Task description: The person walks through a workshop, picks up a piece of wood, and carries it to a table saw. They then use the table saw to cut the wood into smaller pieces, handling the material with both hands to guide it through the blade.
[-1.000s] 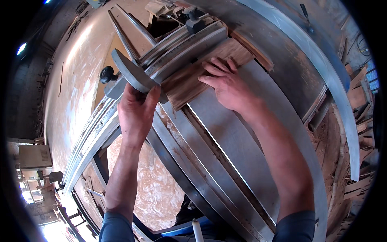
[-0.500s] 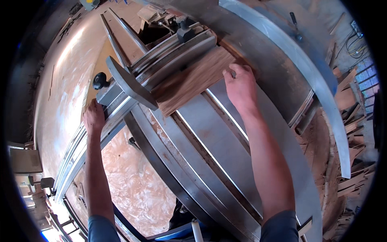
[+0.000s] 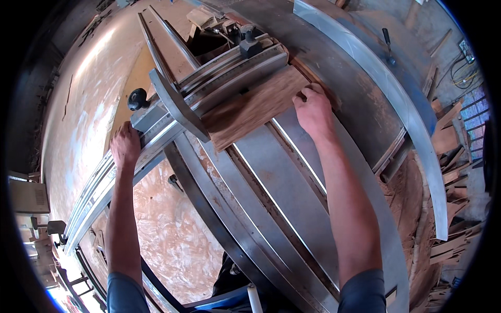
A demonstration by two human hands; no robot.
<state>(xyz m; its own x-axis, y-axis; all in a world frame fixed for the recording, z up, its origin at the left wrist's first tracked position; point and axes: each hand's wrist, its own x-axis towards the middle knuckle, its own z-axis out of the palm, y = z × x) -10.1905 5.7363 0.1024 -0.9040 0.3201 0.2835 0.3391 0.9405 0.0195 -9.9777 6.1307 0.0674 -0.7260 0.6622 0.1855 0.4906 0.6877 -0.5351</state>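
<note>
A brown wooden board [image 3: 255, 107] lies flat on the grey metal machine table, its long side along the metal fence [image 3: 235, 78]. My right hand [image 3: 314, 112] is at the board's right end, with fingers curled in against its edge. A flat grey metal stop arm [image 3: 177, 104] reaches over the fence to the board's left end. Farther left, my left hand [image 3: 125, 143] is closed round the fence rail beside the stop's block and black knob [image 3: 137, 99]. The fingertips of that hand are partly hidden.
A long curved metal guard [image 3: 386, 86] arches over the table's right side. Metal strips and slots run across the table [image 3: 271, 172] toward me. Scrap wood [image 3: 454, 203] lies in a heap at the right. Two rails [image 3: 169, 39] and offcuts [image 3: 206, 18] are beyond the fence.
The fence, stop and board sit slightly farther right in the picture, and the whole view has shifted a little. Both hands keep their places on the rail and the board's end.
</note>
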